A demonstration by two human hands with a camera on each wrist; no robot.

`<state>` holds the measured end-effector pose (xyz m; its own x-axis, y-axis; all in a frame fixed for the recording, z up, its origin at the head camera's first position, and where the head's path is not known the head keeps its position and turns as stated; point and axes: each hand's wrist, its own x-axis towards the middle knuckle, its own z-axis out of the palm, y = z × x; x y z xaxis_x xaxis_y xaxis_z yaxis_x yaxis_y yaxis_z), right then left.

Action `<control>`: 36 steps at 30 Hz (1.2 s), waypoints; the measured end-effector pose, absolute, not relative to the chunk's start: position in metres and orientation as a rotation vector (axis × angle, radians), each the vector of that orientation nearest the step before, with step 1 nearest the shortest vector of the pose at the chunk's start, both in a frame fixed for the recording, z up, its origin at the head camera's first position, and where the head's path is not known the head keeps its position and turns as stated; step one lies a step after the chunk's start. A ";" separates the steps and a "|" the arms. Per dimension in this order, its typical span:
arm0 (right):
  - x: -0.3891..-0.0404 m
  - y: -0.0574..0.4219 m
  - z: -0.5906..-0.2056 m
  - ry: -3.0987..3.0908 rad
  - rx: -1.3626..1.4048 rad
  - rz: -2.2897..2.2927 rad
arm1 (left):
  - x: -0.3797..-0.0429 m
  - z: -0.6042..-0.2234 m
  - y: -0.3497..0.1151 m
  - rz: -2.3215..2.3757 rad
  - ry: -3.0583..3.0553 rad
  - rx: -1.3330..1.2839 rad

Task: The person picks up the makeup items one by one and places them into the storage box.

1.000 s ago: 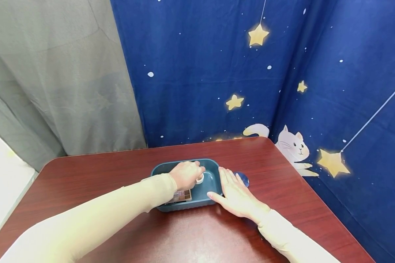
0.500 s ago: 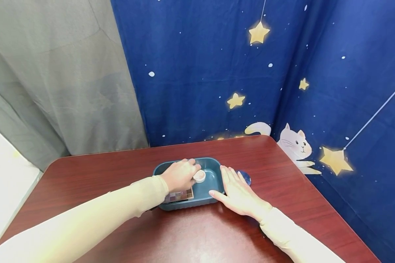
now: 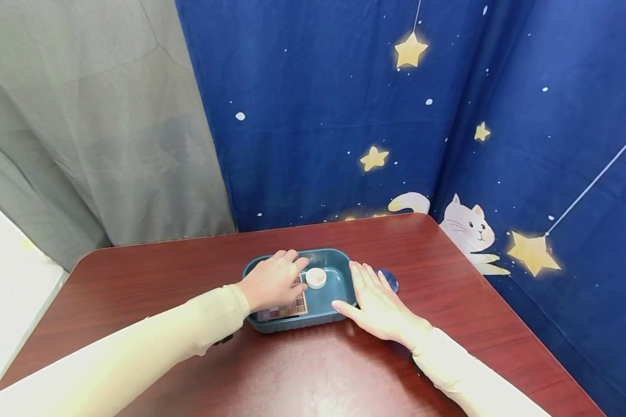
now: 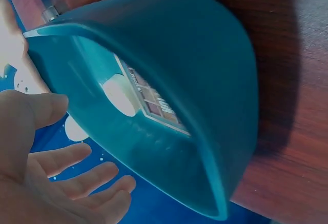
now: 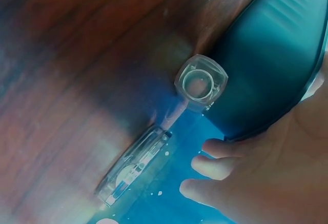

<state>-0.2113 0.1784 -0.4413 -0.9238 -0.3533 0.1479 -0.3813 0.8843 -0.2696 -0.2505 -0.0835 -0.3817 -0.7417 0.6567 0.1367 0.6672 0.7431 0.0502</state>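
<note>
A teal oblong basin [image 3: 292, 325] stands on the table. Inside it lie a small round white jar [image 3: 316, 278] and, to the left, a flat makeup palette [image 3: 281, 311] with brownish squares, partly covered by my left hand [image 3: 273, 284]. That hand hovers over the basin's left half, its fingers loosely bent; the left wrist view shows nothing between thumb and fingers. My right hand [image 3: 378, 310] rests along the basin's right end with fingers straight and thumb at the rim. In the left wrist view the white jar [image 4: 122, 95] sits beside the palette [image 4: 151, 101].
Just right of the basin lies a round dark-blue item [image 3: 389, 281], partly behind the right hand. The right wrist view shows a clear squarish piece [image 5: 201, 83] beside the basin and a flat clear case [image 5: 134, 166]. Curtains [image 3: 323, 116] hang behind the reddish-brown table [image 3: 151, 272].
My left hand has let go of the white jar and drawn back left, leaving it on the basin floor. The right hand has stayed at the basin's right end.
</note>
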 end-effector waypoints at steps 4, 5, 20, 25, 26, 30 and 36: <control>-0.210 0.177 -0.440 -2.966 0.583 0.465 | -0.246 -0.383 -0.092 -0.169 -2.859 -1.024; -0.210 0.177 -0.439 -2.967 0.583 0.468 | -0.245 -0.383 -0.095 -0.184 -2.868 -1.008; -0.210 0.179 -0.438 -2.953 0.570 0.455 | -0.231 -0.385 -0.117 -0.347 -2.804 -0.924; -0.210 0.179 -0.442 -2.947 0.569 0.449 | -0.226 -0.385 -0.121 -0.379 -2.817 -0.877; -0.210 0.179 -0.443 -2.944 0.570 0.448 | -0.225 -0.385 -0.121 -0.387 -2.829 -0.862; -0.210 0.178 -0.442 -2.944 0.572 0.436 | -0.222 -0.386 -0.126 -0.411 -2.847 -0.822; -0.209 0.176 -0.440 -2.940 0.576 0.428 | -0.218 -0.389 -0.133 -0.439 -2.822 -0.807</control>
<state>-0.2092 0.1763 -0.4403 -0.9211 -0.3523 0.1655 -0.3849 0.8879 -0.2519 -0.2178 -0.1329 -0.3893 -0.8383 0.4874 0.2442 0.5385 0.8100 0.2321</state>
